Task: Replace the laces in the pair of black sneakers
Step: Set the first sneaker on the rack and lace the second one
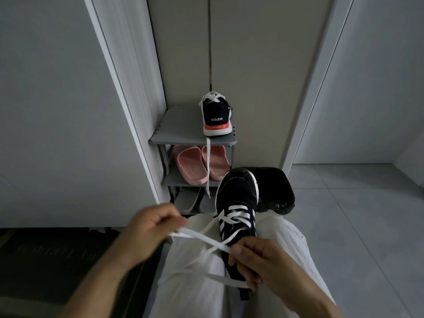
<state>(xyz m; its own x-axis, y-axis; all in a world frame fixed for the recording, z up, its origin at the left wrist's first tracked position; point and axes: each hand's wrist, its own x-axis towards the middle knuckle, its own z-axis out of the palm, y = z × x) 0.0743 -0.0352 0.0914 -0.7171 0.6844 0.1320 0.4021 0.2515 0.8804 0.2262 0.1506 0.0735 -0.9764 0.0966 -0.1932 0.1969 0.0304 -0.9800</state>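
Black fabric sneaker with white side stripes point(238, 203), wedged toe-outward between the person's thighs so that both hands are free. Left hand point(146, 228) and right hand point(259, 260) each pinch one run of the flat white lace point(199, 237) in curled fingers point(238, 251). The strands cross between them, probably for tying (the upper eyelets appear threaded). The matching second sneaker point(216, 115) stands on the grey shoe rack's top shelf point(181, 127), one lace end dangling.

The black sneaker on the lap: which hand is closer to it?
Right. The right hand overlaps the heel end of the black sneaker, pinching the white lace. The left hand is off to the sneaker's left, apart from it, pinching another stretch of the lace.
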